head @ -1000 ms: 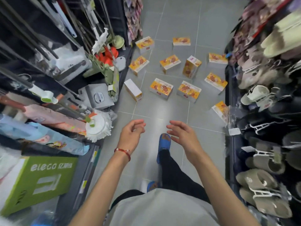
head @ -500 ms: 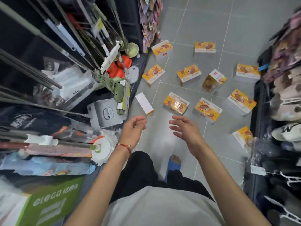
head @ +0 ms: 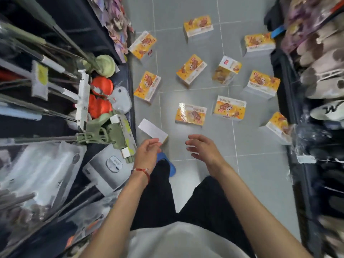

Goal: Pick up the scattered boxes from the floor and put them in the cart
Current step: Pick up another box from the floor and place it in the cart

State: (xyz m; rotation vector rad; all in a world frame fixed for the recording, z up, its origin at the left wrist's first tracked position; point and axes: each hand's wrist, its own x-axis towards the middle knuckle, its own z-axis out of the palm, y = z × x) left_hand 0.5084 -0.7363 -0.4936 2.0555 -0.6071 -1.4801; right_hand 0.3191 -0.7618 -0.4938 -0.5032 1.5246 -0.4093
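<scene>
Several yellow-orange boxes lie scattered on the grey tiled floor [head: 186, 142] ahead. The nearest box [head: 152, 130] lies white side up, just beyond my left hand [head: 148, 154]. Two more lie in the middle, one yellow box [head: 191, 114] and another yellow box [head: 229, 108] to its right. A tilted box [head: 277, 126] leans by the right shelf. My left hand hangs with loosely curled fingers and holds nothing. My right hand [head: 202, 148] is spread and empty, above the floor short of the boxes. No cart is in view.
A shelf [head: 130, 86] of mops, brushes and a grey mop bucket [head: 106, 167] lines the left side. A rack of slippers and shoes [head: 320, 75] lines the right. My blue slipper [head: 167, 162] stands on the floor between them.
I have stepped forward along the aisle, so the boxes are closer and larger. Both hands have stayed out in front, empty, and now hover near the white-sided box.
</scene>
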